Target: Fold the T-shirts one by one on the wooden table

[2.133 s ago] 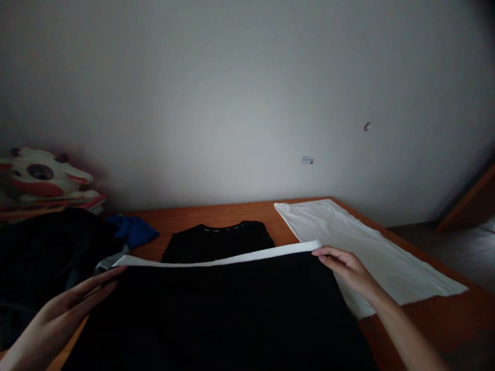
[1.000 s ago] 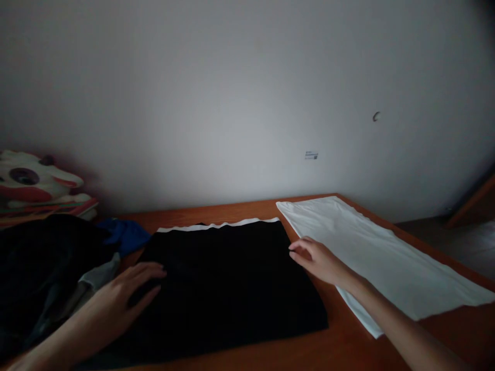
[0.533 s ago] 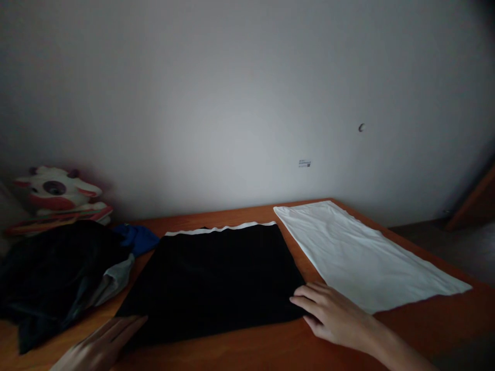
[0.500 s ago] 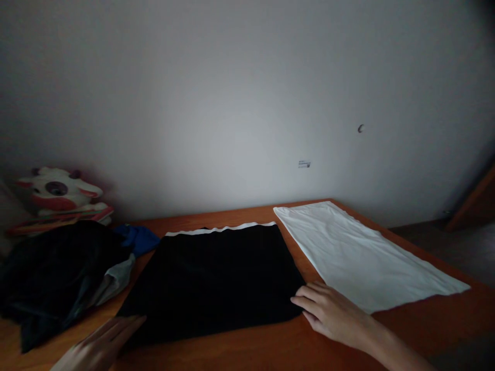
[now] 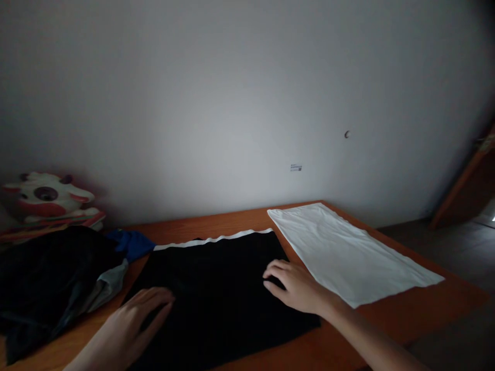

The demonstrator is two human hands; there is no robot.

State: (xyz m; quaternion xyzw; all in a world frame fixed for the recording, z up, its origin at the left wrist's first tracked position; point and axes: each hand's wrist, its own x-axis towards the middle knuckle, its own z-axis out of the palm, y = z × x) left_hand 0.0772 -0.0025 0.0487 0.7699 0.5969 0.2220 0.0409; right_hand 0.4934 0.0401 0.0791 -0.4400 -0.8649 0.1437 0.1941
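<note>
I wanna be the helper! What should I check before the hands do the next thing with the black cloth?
1. Black cloth spread out on the table: ok.
2. White band along its far edge straight: not ok, it looks a bit wavy.
3. White cloth apart from the black one: ok, a strip of table shows between them.
4. Wrinkles smoothed from the black cloth: cannot tell, too dark.
5. Left hand and right hand touching the cloth: cannot tell; both are over it, fingers curved.
</note>
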